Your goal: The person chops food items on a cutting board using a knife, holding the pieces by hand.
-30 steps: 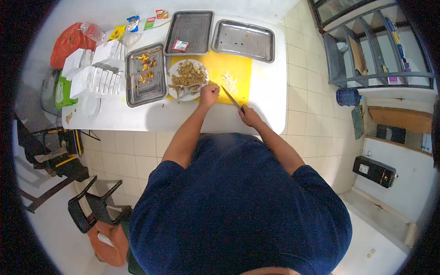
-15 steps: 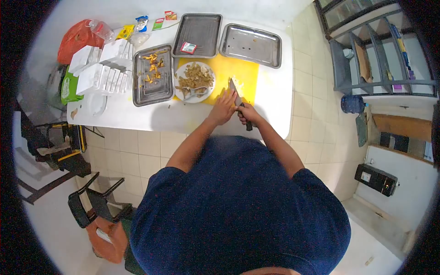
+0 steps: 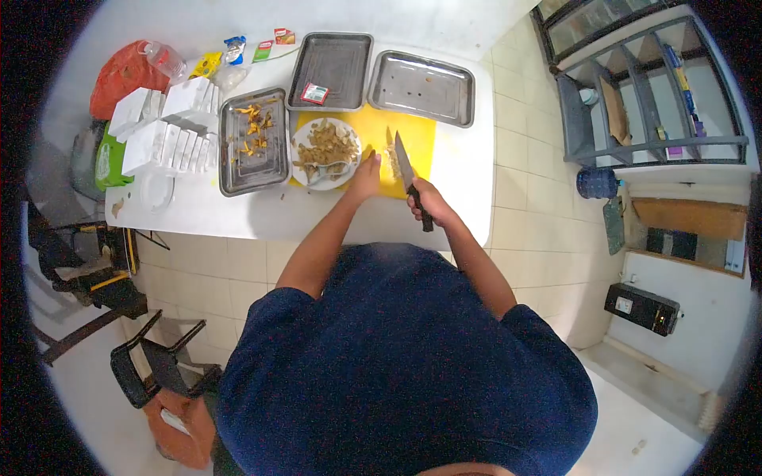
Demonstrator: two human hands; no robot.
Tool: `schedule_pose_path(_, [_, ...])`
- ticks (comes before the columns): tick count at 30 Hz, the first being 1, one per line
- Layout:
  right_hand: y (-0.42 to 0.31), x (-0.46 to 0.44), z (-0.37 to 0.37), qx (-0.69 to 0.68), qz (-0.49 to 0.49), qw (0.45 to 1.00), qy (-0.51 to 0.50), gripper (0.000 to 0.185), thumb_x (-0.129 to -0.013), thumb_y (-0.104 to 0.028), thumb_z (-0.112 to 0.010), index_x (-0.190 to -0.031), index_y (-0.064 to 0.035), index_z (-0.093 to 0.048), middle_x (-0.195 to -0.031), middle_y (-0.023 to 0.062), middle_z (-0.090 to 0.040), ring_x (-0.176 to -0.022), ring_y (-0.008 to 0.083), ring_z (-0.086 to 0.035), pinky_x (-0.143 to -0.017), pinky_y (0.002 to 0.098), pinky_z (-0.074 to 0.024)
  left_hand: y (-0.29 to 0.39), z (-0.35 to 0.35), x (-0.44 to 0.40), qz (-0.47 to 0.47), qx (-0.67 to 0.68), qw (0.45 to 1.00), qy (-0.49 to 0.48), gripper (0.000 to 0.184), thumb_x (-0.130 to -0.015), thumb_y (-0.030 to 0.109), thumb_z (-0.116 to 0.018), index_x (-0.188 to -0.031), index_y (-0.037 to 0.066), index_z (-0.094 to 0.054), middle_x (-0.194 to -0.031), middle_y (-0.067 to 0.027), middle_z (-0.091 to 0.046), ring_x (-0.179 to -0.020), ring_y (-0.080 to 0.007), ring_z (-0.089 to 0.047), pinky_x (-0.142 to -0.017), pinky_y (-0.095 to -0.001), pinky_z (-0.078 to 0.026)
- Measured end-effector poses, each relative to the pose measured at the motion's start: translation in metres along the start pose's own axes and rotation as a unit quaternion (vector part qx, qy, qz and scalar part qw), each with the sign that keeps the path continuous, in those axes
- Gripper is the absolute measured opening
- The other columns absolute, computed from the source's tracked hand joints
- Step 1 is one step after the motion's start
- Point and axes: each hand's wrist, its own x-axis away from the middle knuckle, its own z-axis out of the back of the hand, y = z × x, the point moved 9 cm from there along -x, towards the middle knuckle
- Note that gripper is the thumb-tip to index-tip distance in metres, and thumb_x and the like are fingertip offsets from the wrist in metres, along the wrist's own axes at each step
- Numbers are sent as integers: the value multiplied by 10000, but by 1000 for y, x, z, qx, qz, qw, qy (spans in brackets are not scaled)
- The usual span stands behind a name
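Observation:
My right hand [image 3: 430,201] grips a kitchen knife [image 3: 405,162] by its black handle, the blade pointing away from me over the yellow cutting board [image 3: 419,136]. Pale chopped food [image 3: 391,159] lies in a narrow strip on the board, just left of the blade. Between that strip and the white plate [image 3: 297,161] is my left hand [image 3: 366,178], its fingers stretched forward and holding nothing I can see. Brown chopped pieces [image 3: 327,141] fill much of the plate, and a metal utensil [image 3: 334,169] rests on its near side.
A metal tray [image 3: 230,174] with orange-brown scraps stands left of the plate. Behind the board are a dark tray [image 3: 333,63] holding a small red packet [image 3: 315,94] and another tray [image 3: 425,83]. White boxes [image 3: 159,147], a red bag [image 3: 123,79] and a bottle [image 3: 164,59] occupy the left end.
My left hand has moved off the chopped food toward the plate. The knife is now more upright in view and apart from the left hand. The whole view has shifted slightly.

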Motion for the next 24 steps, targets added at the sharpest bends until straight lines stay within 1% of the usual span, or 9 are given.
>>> schedule_pose_path(1, [-1,-10,13,161,70,982,74,282,-930,-322,-381,-962,-48,-440,-645,125,-543,-509,251,-514,-471,374,-416,-11,-5,0,82,71,993,-43,636,-924,485,-275,-1211,-58,-439,-1081,-221,-582,-1030,-353,-538,-900,-443,-387])
schedule_pose_path(2, [-5,-16,19,316,139,927,145,294,-930,-324,-379,-987,-40,-431,-694,162,-572,-572,301,-553,-517,409,-437,-37,-21,-12,64,234,970,35,662,-907,541,-291,-1066,-50,-543,-865,-171,-651,-789,-289,-607,-768,-389,-452])
schedule_pose_path(3, [-16,-17,16,458,205,839,210,308,-931,-325,-377,-1012,-32,-422,-744,199,-601,-635,351,-592,-562,443,-458,-38,-26,-8,105,302,947,17,623,-903,525,-330,-1043,-39,-556,-858,-160,-651,-766,-263,-608,-740,-365,-458])
schedule_pose_path(4, [-28,-2,8,470,174,836,224,321,-926,-321,-383,-1024,-16,-407,-889,266,-598,-821,426,-581,-705,490,-451,-31,-29,0,143,368,919,-2,585,-900,509,-368,-1020,-28,-569,-850,-150,-651,-743,-237,-609,-711,-342,-464])
schedule_pose_path(8, [-46,18,-9,549,183,766,279,317,-882,-287,-482,-1045,-24,-415,-844,220,-603,-740,383,-599,-621,464,-478,6,-37,25,140,462,868,-114,375,-860,368,-560,-955,5,-586,-806,-124,-641,-692,-178,-618,-638,-281,-493])
schedule_pose_path(14, [-45,13,-34,649,277,662,252,405,-815,-267,-579,-1107,-38,-417,-788,157,-606,-665,302,-617,-510,409,-490,-7,-18,17,190,448,872,-48,314,-781,233,-680,-874,-42,-560,-768,-152,-613,-640,-206,-631,-590,-278,-548])
schedule_pose_path(16, [-50,15,-38,664,299,640,246,420,-812,-275,-583,-1119,-43,-418,-786,152,-611,-659,292,-619,-504,401,-490,-21,-16,8,195,465,863,-34,314,-774,219,-686,-862,-50,-552,-764,-150,-608,-619,-209,-628,-562,-275,-547])
schedule_pose_path(23, [-61,19,-36,668,240,669,221,472,-816,-292,-583,-1166,-41,-390,-739,157,-616,-629,305,-622,-505,406,-493,-45,14,-21,224,469,854,-2,295,-784,195,-672,-873,-51,-534,-762,-127,-598,-669,-212,-631,-589,-288,-549])
schedule_pose_path(24, [-60,17,-34,671,226,673,215,485,-820,-302,-579,-1174,-37,-382,-747,158,-616,-633,298,-626,-504,407,-498,-84,-4,-49,185,507,842,-5,318,-861,247,-551,-1027,-23,-524,-900,-153,-600,-714,-225,-610,-688,-337,-528])
